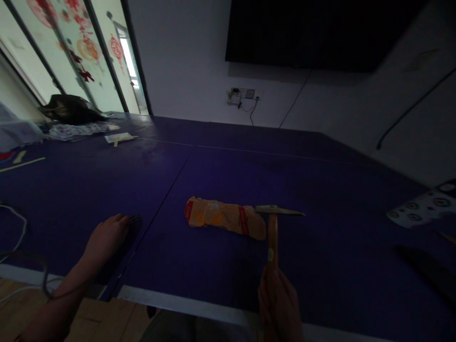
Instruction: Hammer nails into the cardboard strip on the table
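Observation:
My right hand [280,301] is wrapped round the wooden handle of a hammer [273,240], near the table's front edge. The hammer stands head up, and its long, pointed metal head lies across the top. Just left of the head, a flattened piece of brown cardboard [224,216] with red bands and orange marks rests on the purple tabletop [213,266]. Further left, my left hand [112,230] lies low on the table with its fingers drawn together. Small thin metal pieces [134,218] show at its fingertips; dim light leaves their kind unclear.
On the right are a white power strip [422,207] and a dark flat object [423,268]. Cables [21,228] hang over the left front edge. A dark bag [73,109], papers and a small white tray [118,137] sit at the far left. A television [320,33] hangs on the wall.

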{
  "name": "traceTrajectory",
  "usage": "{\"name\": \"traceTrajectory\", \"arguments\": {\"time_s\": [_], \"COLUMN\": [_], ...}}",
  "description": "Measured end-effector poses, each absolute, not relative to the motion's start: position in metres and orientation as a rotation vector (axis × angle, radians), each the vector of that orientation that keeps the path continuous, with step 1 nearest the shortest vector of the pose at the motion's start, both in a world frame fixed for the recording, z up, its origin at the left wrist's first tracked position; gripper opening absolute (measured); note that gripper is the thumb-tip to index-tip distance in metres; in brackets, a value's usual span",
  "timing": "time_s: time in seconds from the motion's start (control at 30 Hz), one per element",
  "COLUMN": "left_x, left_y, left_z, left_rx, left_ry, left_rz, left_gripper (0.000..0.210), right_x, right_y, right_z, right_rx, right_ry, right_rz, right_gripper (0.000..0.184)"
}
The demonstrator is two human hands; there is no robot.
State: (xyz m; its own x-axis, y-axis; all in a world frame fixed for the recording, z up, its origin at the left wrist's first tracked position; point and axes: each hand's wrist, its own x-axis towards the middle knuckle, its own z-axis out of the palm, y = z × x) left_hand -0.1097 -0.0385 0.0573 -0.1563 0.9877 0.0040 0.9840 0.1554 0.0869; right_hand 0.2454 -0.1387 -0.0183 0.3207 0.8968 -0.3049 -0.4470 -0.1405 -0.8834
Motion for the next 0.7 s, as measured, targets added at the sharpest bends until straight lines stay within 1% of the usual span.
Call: {"name": "traceTrajectory", "arguments": {"time_s": [0.07,0.13,0.2,0.27,0.33,0.43,0.57,0.7], "left_x": [-0.112,-0.114,-0.112,-0.103,-0.084,-0.04,0.022,0.064], "left_y": [-0.037,-0.036,-0.036,-0.037,-0.038,-0.041,-0.039,-0.019], "left_z": [0.058,0.058,0.056,0.054,0.05,0.043,0.034,0.026], "left_rx": [2.17,2.26,2.244,2.116,1.932,1.817,1.765,1.685], "left_ry": [2.324,2.325,2.309,2.236,2.069,1.715,1.312,1.279], "left_rz": [-0.055,-0.088,0.067,0.357,0.663,0.919,0.944,0.971], "left_gripper": [0.027,0.027,0.027,0.028,0.029,0.029,0.023,0.016], "right_x": [0.242,0.238,0.234,0.232,0.231,0.233,0.236,0.235], "right_y": [-0.14,-0.141,-0.141,-0.141,-0.142,-0.142,-0.14,-0.138], "right_z": [-0.015,-0.012,-0.009,-0.007,-0.007,-0.007,-0.01,-0.012], "right_rx": [-1.208,-1.203,-1.202,-1.209,-1.214,-1.216,-1.224,-1.205], "right_ry": [-0.477,-0.453,-0.414,-0.37,-0.351,-0.391,-0.484,-0.522], "right_rz": [1.226,1.205,1.157,1.126,1.146,1.21,1.216,1.216], "right_gripper": [0.042,0.042,0.043,0.042,0.041,0.041,0.041,0.041]}}
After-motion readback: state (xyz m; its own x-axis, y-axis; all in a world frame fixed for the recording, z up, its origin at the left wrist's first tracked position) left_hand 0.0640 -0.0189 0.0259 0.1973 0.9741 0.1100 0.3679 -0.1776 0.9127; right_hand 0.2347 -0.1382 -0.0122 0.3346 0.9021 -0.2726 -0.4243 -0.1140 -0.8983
